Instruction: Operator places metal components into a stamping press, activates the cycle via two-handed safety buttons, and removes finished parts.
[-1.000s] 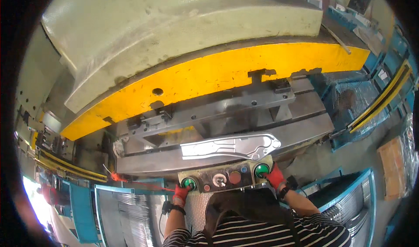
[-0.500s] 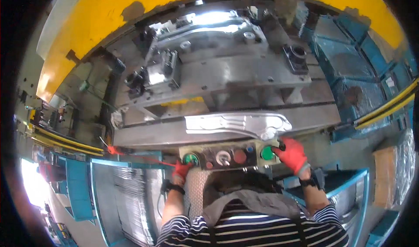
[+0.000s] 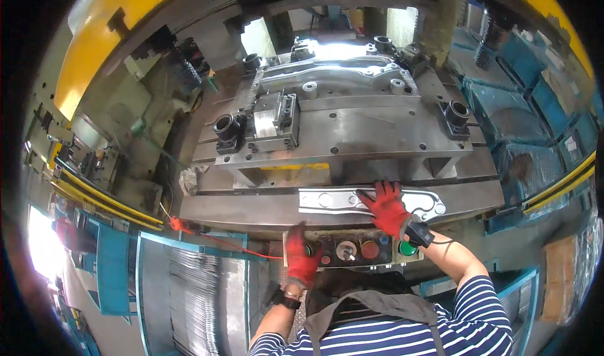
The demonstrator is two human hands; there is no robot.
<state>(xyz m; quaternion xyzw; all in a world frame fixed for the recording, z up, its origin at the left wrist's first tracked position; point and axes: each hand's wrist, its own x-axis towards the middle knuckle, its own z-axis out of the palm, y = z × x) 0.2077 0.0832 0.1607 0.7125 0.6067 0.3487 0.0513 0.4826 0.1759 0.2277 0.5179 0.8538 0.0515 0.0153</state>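
1. One right hand (image 3: 385, 210), red-gloved, earlier at the green button (image 3: 408, 248) of the control panel (image 3: 357, 240), had moved onto the silver metal part (image 3: 340, 200) just beyond the panel, its grip spread.
2. The left hand (image 3: 301, 258) blurred over the panel's left end; its grip I could not tell.
3. Beyond the panel, the press bed (image 3: 251, 211) carried a die (image 3: 371, 126), more exposed than a second earlier; left of the panel stood a blue rack (image 3: 163, 239).

R red-gloved hand (image 3: 389, 210) now off round green R btn (image 3: 407, 248), on long silver stamped-metal part (image 3: 343, 200). L red-gloved hand (image 3: 302, 258) shifted fwd over rectangular ctrl panel (image 3: 360, 241), L end. Yellow steel press ram (image 3: 94, 54) up, baring grey steel die (image 3: 371, 129).
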